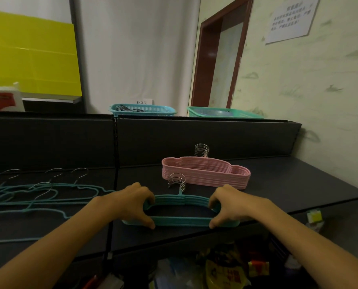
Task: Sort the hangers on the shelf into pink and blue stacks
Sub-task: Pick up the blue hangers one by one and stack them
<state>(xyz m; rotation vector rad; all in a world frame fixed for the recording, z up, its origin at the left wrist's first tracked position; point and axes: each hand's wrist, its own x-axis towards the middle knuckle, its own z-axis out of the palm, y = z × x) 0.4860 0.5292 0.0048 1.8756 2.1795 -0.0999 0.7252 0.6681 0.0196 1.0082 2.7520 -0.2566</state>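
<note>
A small stack of blue hangers [181, 221] lies near the front edge of the dark shelf [299, 184], its metal hooks pointing away from me. My left hand [132, 202] grips the stack's left end and my right hand [229, 205] grips its right end, thumbs under the lower bar. Just behind it sits a taller, neat stack of pink hangers [205, 173] with its hooks bunched at the back. To the left, several loose blue hangers [38, 195] lie spread flat on the shelf.
A dark back panel [205, 138] rises behind the shelf. Beyond it stand a blue basket [142, 110] and a green basket [224, 113]. Packaged goods [226, 272] fill the level below the shelf's front edge. A wall closes the right side.
</note>
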